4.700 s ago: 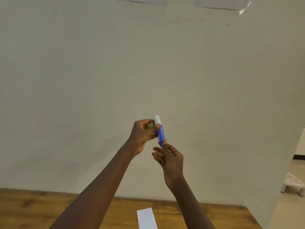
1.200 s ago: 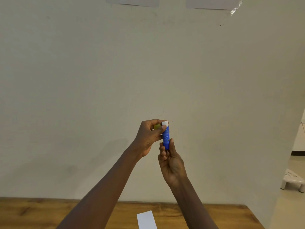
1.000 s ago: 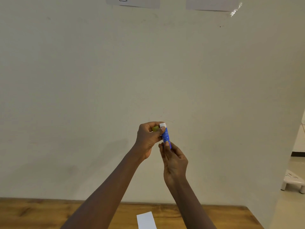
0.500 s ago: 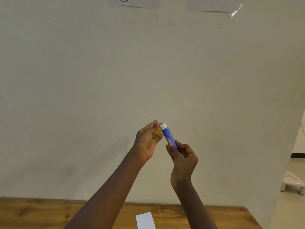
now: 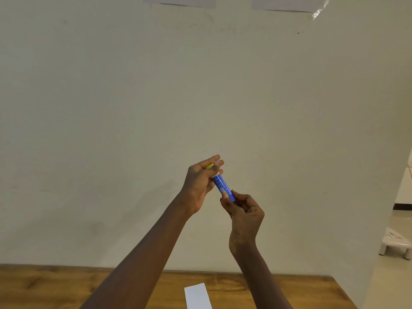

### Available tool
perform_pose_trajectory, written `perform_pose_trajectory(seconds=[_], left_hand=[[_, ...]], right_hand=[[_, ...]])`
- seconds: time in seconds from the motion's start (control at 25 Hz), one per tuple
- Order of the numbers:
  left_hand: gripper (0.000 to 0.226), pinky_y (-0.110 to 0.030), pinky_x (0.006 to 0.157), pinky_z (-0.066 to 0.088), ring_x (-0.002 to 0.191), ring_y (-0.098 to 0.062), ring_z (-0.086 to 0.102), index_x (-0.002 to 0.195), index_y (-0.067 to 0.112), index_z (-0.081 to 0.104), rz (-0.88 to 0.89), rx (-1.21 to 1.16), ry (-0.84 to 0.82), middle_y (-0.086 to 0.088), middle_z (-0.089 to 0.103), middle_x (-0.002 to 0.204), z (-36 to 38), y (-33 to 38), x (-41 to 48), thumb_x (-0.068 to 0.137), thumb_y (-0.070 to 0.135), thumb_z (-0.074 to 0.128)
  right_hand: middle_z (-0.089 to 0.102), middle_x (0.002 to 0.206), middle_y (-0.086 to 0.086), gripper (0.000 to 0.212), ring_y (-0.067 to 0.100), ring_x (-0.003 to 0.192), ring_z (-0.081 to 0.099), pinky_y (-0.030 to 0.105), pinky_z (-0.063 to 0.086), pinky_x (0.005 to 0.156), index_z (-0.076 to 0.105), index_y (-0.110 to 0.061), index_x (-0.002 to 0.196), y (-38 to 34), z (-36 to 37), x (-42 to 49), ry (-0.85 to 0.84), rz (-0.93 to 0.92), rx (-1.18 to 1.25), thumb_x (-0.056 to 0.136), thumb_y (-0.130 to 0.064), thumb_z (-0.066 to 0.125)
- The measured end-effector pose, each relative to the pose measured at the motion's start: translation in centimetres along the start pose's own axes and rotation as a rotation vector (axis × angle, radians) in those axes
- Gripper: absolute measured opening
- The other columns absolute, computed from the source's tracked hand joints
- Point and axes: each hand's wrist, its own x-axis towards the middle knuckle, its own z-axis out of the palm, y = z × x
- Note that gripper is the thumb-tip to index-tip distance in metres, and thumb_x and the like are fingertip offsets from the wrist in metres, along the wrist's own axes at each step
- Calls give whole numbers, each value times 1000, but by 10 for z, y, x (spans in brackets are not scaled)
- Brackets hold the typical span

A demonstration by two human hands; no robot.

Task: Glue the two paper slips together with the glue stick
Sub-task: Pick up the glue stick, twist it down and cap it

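I hold a blue glue stick up in front of the wall, tilted with its top toward the upper left. My right hand grips its lower end. My left hand is closed around its upper end, where a yellow cap shows between the fingers and sits on the tube. The white tip is hidden. A white paper slip lies on the wooden table below my arms, cut off by the bottom edge. A second slip is not in view.
A plain cream wall fills most of the view, with two paper sheets taped near the top. The table's right edge ends near a tiled floor, where a low white stool stands.
The white tip, bare half a second ago, is now covered by the yellow cap in my left hand. The stick has tilted further to the upper left, and both hands stay raised.
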Motion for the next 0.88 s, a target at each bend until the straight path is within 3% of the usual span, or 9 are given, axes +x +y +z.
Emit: perform_pose_trajectory(seconds=[0.24, 0.44, 0.68, 0.8, 0.88], left_hand=[[36, -28, 94, 41, 102, -19, 56, 127, 5, 46, 70, 52, 45, -19, 57, 126, -2, -4, 3, 91, 6, 44], [35, -30, 92, 45, 99, -22, 58, 126, 4, 48, 109, 80, 81, -22, 57, 124, -4, -7, 6, 91, 5, 43], [34, -22, 85, 46, 99, -23, 58, 124, 3, 49, 136, 112, 79, -23, 58, 123, -1, -12, 9, 91, 3, 43], [34, -27, 90, 46, 106, -27, 59, 124, 5, 50, 132, 160, 52, -21, 58, 123, 0, -16, 12, 91, 6, 44], [33, -25, 91, 44, 111, -23, 57, 123, 13, 52, 129, 246, 11, -13, 61, 122, 1, -24, 13, 91, 13, 47]], right_hand=[[61, 67, 3, 19, 24, 64, 63, 15, 54, 54, 61, -12, 68, -2, 9, -1, 70, -18, -76, 70, 6, 68], [60, 63, 1, 10, 25, 58, 63, 17, 50, 51, 64, 0, 75, -2, 15, 3, 105, 22, -125, 69, 7, 68], [59, 64, 4, 14, 28, 59, 64, 26, 53, 56, 64, -2, 72, 1, 16, 6, 127, 91, -67, 70, 12, 64], [61, 63, 3, 16, 23, 56, 65, 21, 54, 53, 61, -8, 67, 8, 10, 8, 72, 56, -137, 71, 7, 66], [63, 65, 7, 14, 22, 57, 64, 24, 53, 56, 58, -11, 68, 14, 4, 9, -62, -28, -358, 72, -4, 70]])
